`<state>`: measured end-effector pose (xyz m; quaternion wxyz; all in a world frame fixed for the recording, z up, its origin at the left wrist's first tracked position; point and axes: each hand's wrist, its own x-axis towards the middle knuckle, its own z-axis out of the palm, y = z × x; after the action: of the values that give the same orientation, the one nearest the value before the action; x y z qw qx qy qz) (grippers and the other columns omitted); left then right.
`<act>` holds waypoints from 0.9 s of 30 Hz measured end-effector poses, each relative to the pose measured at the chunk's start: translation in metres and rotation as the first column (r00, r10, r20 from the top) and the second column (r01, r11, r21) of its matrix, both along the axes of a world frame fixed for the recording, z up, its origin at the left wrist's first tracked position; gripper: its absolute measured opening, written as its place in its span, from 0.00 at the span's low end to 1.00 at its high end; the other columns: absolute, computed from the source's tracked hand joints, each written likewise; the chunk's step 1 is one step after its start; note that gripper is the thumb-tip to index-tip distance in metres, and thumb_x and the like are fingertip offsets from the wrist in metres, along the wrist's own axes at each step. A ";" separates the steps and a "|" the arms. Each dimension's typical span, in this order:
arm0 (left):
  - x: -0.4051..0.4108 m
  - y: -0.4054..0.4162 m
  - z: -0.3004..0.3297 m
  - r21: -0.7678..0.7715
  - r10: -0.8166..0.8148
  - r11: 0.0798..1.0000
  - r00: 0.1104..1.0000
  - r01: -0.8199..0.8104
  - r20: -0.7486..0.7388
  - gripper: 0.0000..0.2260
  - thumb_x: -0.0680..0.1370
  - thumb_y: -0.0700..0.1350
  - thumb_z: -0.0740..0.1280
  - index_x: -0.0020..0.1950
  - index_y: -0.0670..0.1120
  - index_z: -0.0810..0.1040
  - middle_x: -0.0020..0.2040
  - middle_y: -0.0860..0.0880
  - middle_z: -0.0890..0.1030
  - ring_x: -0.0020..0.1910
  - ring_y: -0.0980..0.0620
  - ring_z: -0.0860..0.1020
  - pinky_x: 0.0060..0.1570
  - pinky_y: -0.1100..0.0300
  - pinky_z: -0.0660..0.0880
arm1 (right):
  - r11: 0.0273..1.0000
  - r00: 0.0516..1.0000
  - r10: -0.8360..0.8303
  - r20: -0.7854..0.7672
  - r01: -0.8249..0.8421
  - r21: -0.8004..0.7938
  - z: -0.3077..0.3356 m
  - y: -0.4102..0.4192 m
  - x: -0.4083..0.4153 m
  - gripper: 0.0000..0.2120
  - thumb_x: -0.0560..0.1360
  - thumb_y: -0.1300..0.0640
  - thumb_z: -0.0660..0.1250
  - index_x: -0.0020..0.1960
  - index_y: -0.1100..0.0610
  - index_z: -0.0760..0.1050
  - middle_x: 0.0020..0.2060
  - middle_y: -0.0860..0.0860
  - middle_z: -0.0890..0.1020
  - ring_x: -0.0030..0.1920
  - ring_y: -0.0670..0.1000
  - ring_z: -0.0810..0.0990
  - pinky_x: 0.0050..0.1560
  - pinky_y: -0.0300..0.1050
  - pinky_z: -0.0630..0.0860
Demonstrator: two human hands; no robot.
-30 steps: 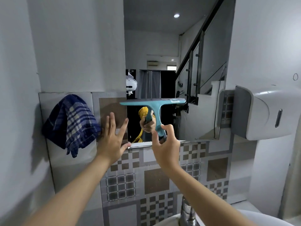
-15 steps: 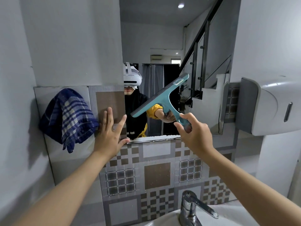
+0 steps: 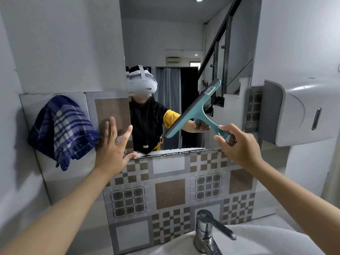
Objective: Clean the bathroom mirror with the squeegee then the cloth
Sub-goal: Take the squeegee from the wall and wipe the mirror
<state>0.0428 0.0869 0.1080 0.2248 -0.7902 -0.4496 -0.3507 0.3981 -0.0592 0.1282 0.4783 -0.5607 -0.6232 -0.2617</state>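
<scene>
The mirror (image 3: pixel 165 43) hangs on the wall straight ahead, above patterned tiles. My right hand (image 3: pixel 239 146) grips the handle of a teal squeegee (image 3: pixel 193 109). Its blade is tilted, high end to the right, in front of the mirror's lower right part. My left hand (image 3: pixel 114 146) lies flat with fingers spread on the tiled wall at the mirror's lower left corner. A blue checked cloth (image 3: pixel 62 129) hangs on the wall left of that hand.
A white dispenser (image 3: pixel 298 111) juts from the wall right of the mirror. A chrome tap (image 3: pixel 209 230) and a white basin (image 3: pixel 261 240) sit below, near my right forearm. The mirror reflects a person wearing a headset and a staircase.
The squeegee went from level to steeply tilted, and my right hand moved right with it. The view dropped, so the tap and basin show more. My left hand stayed on the wall.
</scene>
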 end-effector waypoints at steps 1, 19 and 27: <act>0.000 0.000 0.000 -0.003 -0.004 1.000 1.000 0.004 0.005 0.41 0.70 0.58 0.69 0.76 0.54 0.49 0.76 0.41 0.34 0.74 0.41 0.35 0.68 0.38 0.53 | 1.000 1.000 -0.009 0.000 0.009 0.000 -0.001 -0.002 0.005 0.14 0.72 0.52 0.74 0.55 0.56 0.78 0.24 0.50 0.74 0.22 0.54 0.69 0.23 0.40 0.66; 0.001 -0.001 -0.001 0.003 -0.030 1.000 0.999 0.030 0.034 0.41 0.69 0.55 0.71 0.76 0.51 0.53 0.76 0.41 0.35 0.74 0.41 0.35 0.68 0.40 0.50 | 0.993 0.923 -0.002 -0.384 -0.042 -0.107 -0.058 -0.033 0.055 0.09 0.74 0.55 0.72 0.51 0.54 0.74 0.32 0.54 0.79 0.26 0.53 0.72 0.26 0.45 0.72; 0.000 -0.003 0.000 -0.021 -0.046 0.999 0.997 0.047 0.057 0.41 0.70 0.54 0.72 0.76 0.51 0.52 0.76 0.41 0.34 0.72 0.48 0.27 0.68 0.40 0.48 | 0.988 0.766 0.060 -0.640 -0.136 -0.071 -0.082 -0.024 0.023 0.09 0.75 0.53 0.70 0.51 0.53 0.72 0.33 0.54 0.79 0.26 0.49 0.71 0.24 0.39 0.69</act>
<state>0.0430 0.0838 0.1079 0.1948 -0.7927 -0.4412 -0.3728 0.4215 -0.0835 0.0466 0.6412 -0.6088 -0.4671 0.0044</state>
